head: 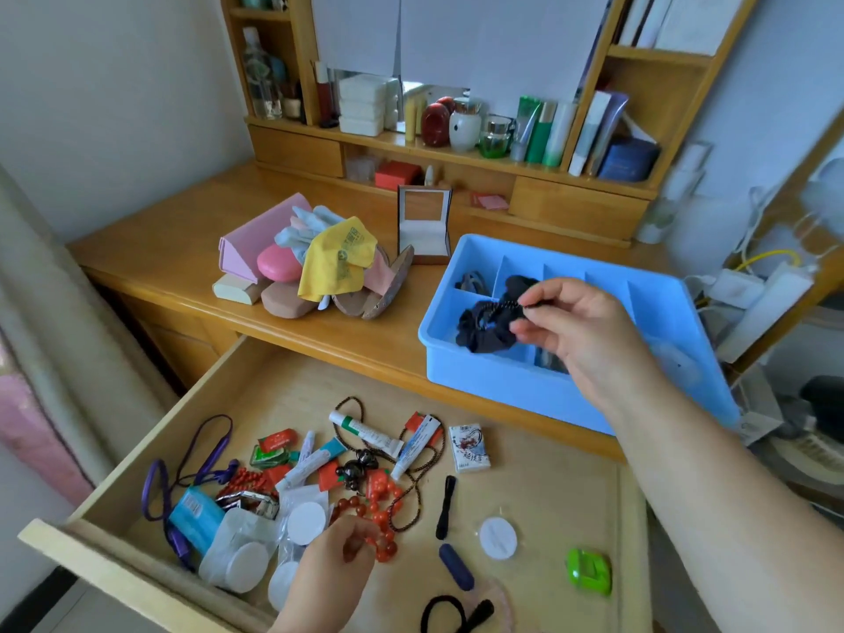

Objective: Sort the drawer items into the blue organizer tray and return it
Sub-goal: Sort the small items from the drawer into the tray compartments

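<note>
You were partway through the sorting. Your right hand (580, 322) reached over the blue tray (502, 381), which sat on the wooden surface (182, 262) just behind the open drawer (548, 486). That hand's grip pinched a small black hair tie (502, 308) between thumb and fingertips, held just above a dark scrunchie (484, 328) already lying in one front compartment. Another compartment at the back left held a few dark hair ties (472, 281); the rest of the tray was partly hidden by your hand.

Your left hand (338, 564) was down in the drawer, its grip curled round a string of orange-red beads (383, 527). Many items still lay loose there: ointment tubes (365, 431), red sachets (274, 443), cotton pads (306, 523), a purple strap (201, 454), a green object (589, 571) and a black hair band (445, 609).

The step in hand looked like dropping the hair tie in with the scrunchie. The next move would have called for loosening the right pinch over that compartment, then lifting the beads clear of the brown cords (411, 491) tangled beside them, so nothing else was dragged along.
</note>
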`<move>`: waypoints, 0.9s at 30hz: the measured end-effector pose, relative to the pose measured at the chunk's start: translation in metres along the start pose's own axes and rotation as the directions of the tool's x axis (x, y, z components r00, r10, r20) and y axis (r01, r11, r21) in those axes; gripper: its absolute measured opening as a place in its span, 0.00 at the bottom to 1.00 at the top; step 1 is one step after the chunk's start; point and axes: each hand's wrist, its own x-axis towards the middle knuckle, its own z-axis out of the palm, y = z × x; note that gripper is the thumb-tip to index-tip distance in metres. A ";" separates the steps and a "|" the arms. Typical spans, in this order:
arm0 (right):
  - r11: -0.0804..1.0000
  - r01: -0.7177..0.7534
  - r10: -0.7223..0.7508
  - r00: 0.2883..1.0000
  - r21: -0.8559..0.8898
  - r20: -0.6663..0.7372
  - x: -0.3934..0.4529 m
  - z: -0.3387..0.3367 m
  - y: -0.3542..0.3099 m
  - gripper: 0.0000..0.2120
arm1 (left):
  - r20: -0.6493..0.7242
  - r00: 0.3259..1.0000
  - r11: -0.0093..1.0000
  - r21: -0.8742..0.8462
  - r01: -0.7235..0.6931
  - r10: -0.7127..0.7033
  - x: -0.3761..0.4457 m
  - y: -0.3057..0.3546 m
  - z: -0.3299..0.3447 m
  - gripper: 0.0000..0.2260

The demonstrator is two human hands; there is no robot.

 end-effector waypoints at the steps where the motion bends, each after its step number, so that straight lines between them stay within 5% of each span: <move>1: 0.999 0.041 -0.041 0.995 -0.005 -0.086 0.017 0.000 -0.009 0.17 | -0.003 1.000 1.000 0.004 -0.002 0.002 0.000 0.000 0.000 0.08; 3: 0.990 0.108 -0.128 0.964 -0.096 -0.232 0.050 0.005 -0.020 0.15 | 0.004 1.000 0.999 0.027 -0.018 0.018 0.002 0.002 -0.001 0.08; 5: 0.907 0.185 -0.307 0.905 -0.379 -0.293 0.080 0.009 -0.017 0.13 | 0.019 0.999 0.996 0.069 -0.049 0.048 0.004 0.004 -0.002 0.07; 8: 0.554 0.240 -0.489 0.869 -0.797 -0.079 0.111 0.020 -0.002 0.13 | 0.010 0.995 0.985 0.147 -0.095 0.095 0.005 0.007 -0.005 0.08; 11: 0.186 0.233 -0.101 0.971 -0.955 0.217 0.128 0.034 0.026 0.17 | 0.014 0.993 0.976 0.180 -0.119 0.119 0.005 0.005 -0.005 0.12; 13: 0.081 0.194 0.208 0.956 -0.978 0.207 0.131 0.037 0.036 0.19 | 0.009 0.993 0.977 0.177 -0.116 0.117 0.007 0.003 -0.004 0.12; 17: 0.128 0.171 0.314 0.927 -0.977 0.204 0.135 0.033 0.037 0.16 | 0.010 0.993 0.982 0.144 -0.120 0.119 0.007 0.000 -0.002 0.09; 23: 0.258 0.215 -0.008 0.975 -0.942 0.221 0.102 0.035 0.022 0.17 | 0.006 0.999 0.999 -0.011 -0.046 0.046 0.000 -0.005 0.000 0.08; 27: 0.386 0.449 -0.259 0.891 -0.806 0.372 0.042 0.030 0.008 0.08 | 0.041 0.998 0.999 -0.011 -0.049 0.049 -0.002 -0.008 0.000 0.10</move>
